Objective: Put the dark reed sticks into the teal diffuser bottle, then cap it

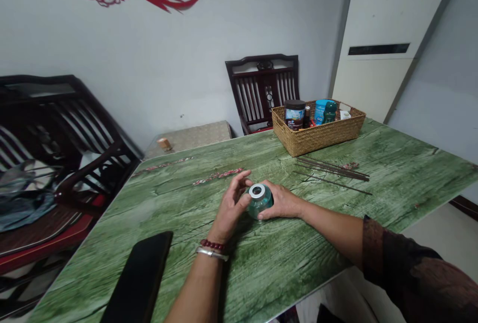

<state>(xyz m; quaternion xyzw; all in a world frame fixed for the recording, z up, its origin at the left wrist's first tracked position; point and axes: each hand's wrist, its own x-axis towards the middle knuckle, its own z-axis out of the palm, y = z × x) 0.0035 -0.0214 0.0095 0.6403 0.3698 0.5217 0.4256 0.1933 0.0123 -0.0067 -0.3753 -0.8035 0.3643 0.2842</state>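
A small round teal glass bottle (257,208) with a silver ring-shaped collar and a hole at its top stands on the green wood-patterned table (179,253). My right hand (280,201) is wrapped round the bottle's right side, thumb at its front. On the bottle's left is my left hand (233,203), its fingers apart and curved, the thumb close to the collar; whether it touches the glass I cannot tell. A red bead bracelet and a silver bangle circle my left wrist.
Several thin dark sticks (332,169) lie right of my hands. Behind them a wicker basket (321,136) holds a dark jar (295,114) and other containers. A black phone-like slab (140,278) lies front left. Dark wooden chairs (261,64) stand beyond the table.
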